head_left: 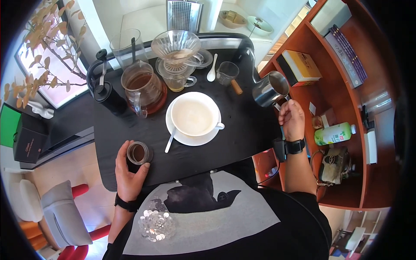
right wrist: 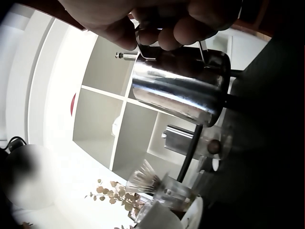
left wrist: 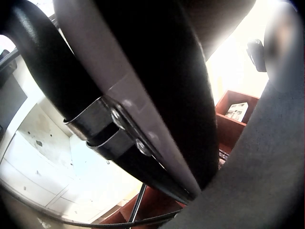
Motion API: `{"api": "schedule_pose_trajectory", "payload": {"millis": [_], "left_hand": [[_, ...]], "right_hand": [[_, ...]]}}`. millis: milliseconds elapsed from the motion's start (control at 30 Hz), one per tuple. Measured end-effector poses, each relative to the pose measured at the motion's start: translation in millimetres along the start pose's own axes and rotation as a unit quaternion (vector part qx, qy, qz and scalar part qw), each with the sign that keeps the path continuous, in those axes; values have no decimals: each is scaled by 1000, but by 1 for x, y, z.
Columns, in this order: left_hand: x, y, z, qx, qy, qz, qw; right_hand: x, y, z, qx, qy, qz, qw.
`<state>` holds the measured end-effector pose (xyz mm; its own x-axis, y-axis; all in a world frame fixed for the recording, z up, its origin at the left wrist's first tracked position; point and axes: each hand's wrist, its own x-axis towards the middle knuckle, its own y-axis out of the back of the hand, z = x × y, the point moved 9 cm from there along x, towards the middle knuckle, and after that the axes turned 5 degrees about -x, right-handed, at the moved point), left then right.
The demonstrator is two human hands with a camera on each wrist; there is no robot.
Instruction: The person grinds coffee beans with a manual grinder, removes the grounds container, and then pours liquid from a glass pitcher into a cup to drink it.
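My left hand (head_left: 130, 180) curls its thumb and fingers round a small glass cup (head_left: 147, 152) of dark coffee, at the left front of the black table. At the right side my right hand (head_left: 293, 118) grips the handle of a steel gooseneck pouring kettle (head_left: 264, 94). The right wrist view shows the curled fingers (right wrist: 167, 39) through the handle, with the shiny kettle body (right wrist: 181, 88) below them. Between the hands, a white cup (head_left: 195, 115) of pale milky liquid sits on a white saucer (head_left: 190, 141), with a white spoon (head_left: 170, 141) lying on the saucer. The left wrist view hides the left hand.
Behind the white cup stand a glass server (head_left: 143, 93) of brown coffee, a black hand grinder (head_left: 108, 97) and a glass dripper (head_left: 175, 45). A small measuring glass (head_left: 227, 73) and a white spoon (head_left: 212, 69) lie farther right. A wooden bookcase (head_left: 320, 56) borders the table's right side.
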<state>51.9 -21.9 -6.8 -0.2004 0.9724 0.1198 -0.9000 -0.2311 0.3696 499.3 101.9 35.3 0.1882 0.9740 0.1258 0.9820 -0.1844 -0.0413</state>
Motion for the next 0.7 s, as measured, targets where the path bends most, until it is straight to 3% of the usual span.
{"api": "schedule_pose_trajectory", "payload": {"millis": [267,567,633,667,700], "left_hand": [[-1,-1,-4,-25,8,8,1000],[-1,1,-1,-5,5,-1,1000],[0,2,1,31,-7,-6,999],[0,4,2,29,-6,1,1000],[0,4,2,41,-8,-5,999]], "right_hand": [[-5,2,42,3,-46,25,999],[-6,-15,33,-73,-73,-15,995],[-3,-8,11,-247,-50,6,968],[6,-8,-1,-235,37,-4,971],[7,0,-13,-239,48,22,970]]}}
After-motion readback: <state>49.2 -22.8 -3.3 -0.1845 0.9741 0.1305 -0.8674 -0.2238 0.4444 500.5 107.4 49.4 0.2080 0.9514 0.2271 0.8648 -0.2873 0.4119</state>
